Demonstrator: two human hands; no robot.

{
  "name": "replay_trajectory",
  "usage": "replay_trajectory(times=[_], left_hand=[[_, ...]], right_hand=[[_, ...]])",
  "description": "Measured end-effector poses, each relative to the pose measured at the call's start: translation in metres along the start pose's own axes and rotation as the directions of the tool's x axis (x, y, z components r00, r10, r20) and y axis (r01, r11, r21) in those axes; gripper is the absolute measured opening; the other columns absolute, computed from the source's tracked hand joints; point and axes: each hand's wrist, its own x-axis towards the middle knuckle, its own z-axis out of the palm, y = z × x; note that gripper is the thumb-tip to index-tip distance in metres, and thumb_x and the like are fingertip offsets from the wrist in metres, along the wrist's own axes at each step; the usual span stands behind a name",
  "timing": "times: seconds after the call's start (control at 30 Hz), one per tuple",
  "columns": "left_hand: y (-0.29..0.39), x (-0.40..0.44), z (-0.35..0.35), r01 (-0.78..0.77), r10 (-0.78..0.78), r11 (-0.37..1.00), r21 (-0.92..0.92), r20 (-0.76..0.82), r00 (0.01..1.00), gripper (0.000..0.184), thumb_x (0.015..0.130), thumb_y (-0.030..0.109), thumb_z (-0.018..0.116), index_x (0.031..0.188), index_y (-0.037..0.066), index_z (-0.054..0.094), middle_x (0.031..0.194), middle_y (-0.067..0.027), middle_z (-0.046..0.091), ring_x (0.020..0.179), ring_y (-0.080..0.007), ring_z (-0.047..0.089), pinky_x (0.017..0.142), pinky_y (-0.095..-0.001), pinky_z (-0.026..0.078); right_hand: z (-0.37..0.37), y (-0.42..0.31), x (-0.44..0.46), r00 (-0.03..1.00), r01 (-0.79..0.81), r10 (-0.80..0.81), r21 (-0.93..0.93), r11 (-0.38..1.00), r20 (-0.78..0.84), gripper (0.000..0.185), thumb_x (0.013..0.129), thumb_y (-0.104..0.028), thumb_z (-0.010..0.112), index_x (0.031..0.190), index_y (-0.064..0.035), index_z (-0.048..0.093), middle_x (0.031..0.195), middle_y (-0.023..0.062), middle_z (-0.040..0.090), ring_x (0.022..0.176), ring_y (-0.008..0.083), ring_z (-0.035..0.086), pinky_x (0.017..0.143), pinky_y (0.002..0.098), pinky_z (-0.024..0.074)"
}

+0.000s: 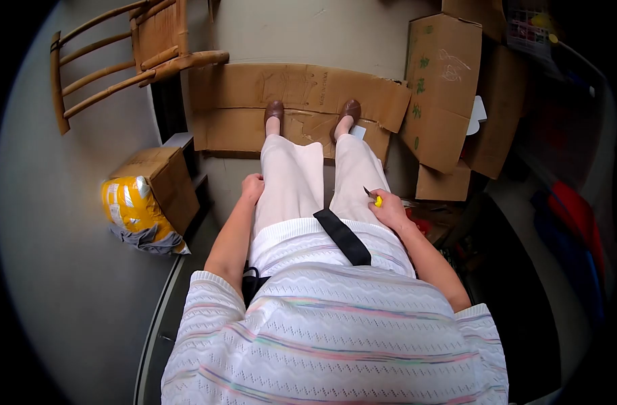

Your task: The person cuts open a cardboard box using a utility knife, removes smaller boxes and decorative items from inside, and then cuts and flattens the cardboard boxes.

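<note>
A small utility knife [378, 200] with a yellow handle and a dark blade is in my right hand [391, 210]. My fingers are closed round its handle, and the blade points up and away, over the right leg of the pale trousers [352, 172]. Beside my left thigh rests my left hand [253, 187], close to the trouser fabric. Its fingers are mostly hidden, so I cannot make out whether it holds anything. A flattened cardboard sheet [234, 88] lies under my shoes on the floor.
Large cardboard boxes [440, 88] stand at the far right. To the left, a yellow wrapped parcel [134, 206] leans by a brown carton [167, 179]. A bamboo chair [99, 84] is at the upper left. Red and blue items [577, 226] lie at right.
</note>
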Motion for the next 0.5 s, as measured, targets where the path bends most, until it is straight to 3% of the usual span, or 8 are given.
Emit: replay_trajectory(times=[0.17,0.27,0.33,0.5], left_hand=[[-0.049,0.018,-0.006,-0.022,0.029,0.986,-0.168,0.04,0.999,0.027,0.073,0.012,0.049,0.094,0.008,0.066,0.094,-0.0147,0.064,0.091,-0.0297,0.06,0.083,-0.035,0.045],[-0.033,0.013,-0.033,-0.067,0.054,0.981,-0.183,-0.073,0.996,0.028,0.075,0.013,0.047,0.094,0.008,0.066,0.095,-0.0154,0.064,0.091,-0.0304,0.059,0.084,-0.0357,0.044],[-0.022,0.018,-0.049,-0.222,0.216,0.973,-0.06,-0.09,0.972,0.028,0.077,0.015,0.045,0.095,0.011,0.066,0.098,-0.0145,0.062,0.094,-0.029,0.058,0.086,-0.0362,0.044],[0.002,0.008,-0.071,-0.344,0.331,0.901,0.264,0.092,0.939,0.032,0.083,0.023,0.044,0.111,0.018,0.057,0.109,-0.0157,0.052,0.106,-0.032,0.048,0.088,-0.0435,0.041]], right_hand=[[0.031,-0.021,0.015,0.999,-0.034,0.035,-0.03,0.999,0.019,0.031,0.072,-0.025,0.06,0.099,-0.0105,0.06,0.091,0.0153,0.063,0.086,0.0327,0.06,0.078,0.0384,0.0466],[0.05,-0.041,0.023,0.997,-0.062,0.064,-0.036,0.997,0.051,0.03,0.072,-0.023,0.06,0.098,-0.0076,0.06,0.091,0.0156,0.064,0.086,0.032,0.06,0.08,0.0361,0.0459],[0.061,-0.059,0.026,0.994,-0.088,0.089,-0.034,0.996,0.055,0.029,0.072,-0.023,0.06,0.097,-0.0079,0.061,0.09,0.0158,0.064,0.086,0.0319,0.06,0.08,0.0359,0.0459],[0.092,-0.103,0.028,0.988,-0.132,0.134,-0.042,0.99,0.075,0.028,0.071,-0.025,0.06,0.095,-0.01,0.062,0.088,0.0161,0.064,0.085,0.0324,0.06,0.077,0.0371,0.0466]])
